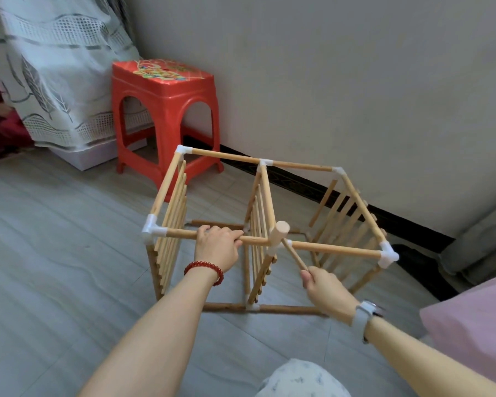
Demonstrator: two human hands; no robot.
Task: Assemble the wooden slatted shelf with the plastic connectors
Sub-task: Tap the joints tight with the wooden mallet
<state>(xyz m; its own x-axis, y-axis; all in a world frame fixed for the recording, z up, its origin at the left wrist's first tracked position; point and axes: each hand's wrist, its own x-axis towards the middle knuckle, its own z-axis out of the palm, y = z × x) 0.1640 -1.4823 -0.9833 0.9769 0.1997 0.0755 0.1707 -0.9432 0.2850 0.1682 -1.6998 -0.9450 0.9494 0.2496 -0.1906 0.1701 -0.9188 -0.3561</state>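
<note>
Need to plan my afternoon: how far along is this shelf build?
Mostly built: three slatted panels stand joined by rails and white connectors. In hand: the left hand grips the near top rail while the right hand holds a wooden mallet over the middle connector. Left: seating that joint; other joints can't be judged.

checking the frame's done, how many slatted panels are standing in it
3: left slatted panel at the left end, middle slatted panel under the mallet, right slatted panel near the wall. None looks hidden.
</note>
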